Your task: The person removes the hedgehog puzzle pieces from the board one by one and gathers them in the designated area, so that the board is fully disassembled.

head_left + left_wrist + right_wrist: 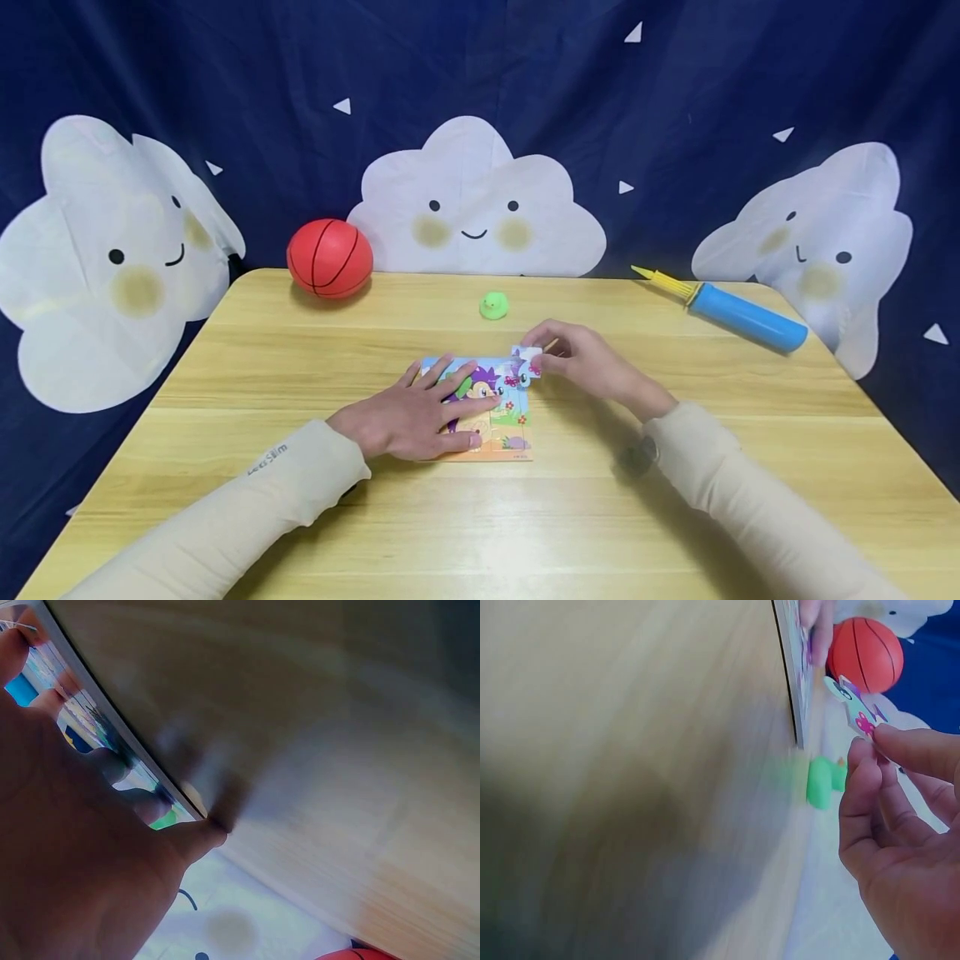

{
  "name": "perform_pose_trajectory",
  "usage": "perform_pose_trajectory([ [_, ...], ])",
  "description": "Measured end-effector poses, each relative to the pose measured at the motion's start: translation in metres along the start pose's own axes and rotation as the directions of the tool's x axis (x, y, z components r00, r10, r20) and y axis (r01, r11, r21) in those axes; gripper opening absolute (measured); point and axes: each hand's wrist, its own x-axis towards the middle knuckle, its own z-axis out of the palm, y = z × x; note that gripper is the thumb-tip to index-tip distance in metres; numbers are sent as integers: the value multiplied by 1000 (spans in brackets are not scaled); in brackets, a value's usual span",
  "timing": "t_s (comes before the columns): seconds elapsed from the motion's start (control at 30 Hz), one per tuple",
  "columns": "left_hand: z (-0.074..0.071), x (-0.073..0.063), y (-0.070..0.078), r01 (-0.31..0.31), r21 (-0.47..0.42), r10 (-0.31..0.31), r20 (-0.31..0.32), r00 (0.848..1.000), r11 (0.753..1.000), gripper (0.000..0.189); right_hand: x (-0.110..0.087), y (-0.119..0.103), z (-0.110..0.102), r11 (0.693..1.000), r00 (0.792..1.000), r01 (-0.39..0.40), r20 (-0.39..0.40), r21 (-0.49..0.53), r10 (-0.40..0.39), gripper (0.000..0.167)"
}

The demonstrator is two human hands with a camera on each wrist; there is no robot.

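A colourful jigsaw puzzle (512, 433) with a purple-haired hedgehog picture lies flat on the wooden table. My left hand (420, 412) rests on its left part with fingers spread, hiding much of the picture. Between thumb and fingertips my right hand (588, 362) pinches a small puzzle piece (527, 360) at the puzzle's top right corner. In the right wrist view this puzzle piece (861, 711) shows a pink bow and an eye, and is tilted up off the board. The left wrist view shows the left thumb (199, 838) at the puzzle's edge.
A small green toy duck (493, 305) sits just behind the puzzle. Further back left is a red toy basketball (330, 258). A blue and yellow hand pump (746, 315) lies at the back right. Behind the table (480, 533) hangs a dark blue cloud-print curtain (480, 67).
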Motion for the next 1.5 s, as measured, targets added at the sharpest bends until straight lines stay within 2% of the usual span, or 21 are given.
perform_pose_trajectory([
  [0.43,0,-1,1,-5,-5,5,-12,1000,1000,62,-23,19,-38,1000,1000,-10,-19,-14,10,22],
  [0.93,0,-2,1,-12,-21,12,-5,1000,1000,61,-61,41,-80,992,991,-106,-89,-70,99,24],
  [1.5,0,-1,-1,-22,-20,21,-10,1000,1000,63,-95,73,-121,970,966,-239,-112,-46,233,34],
])
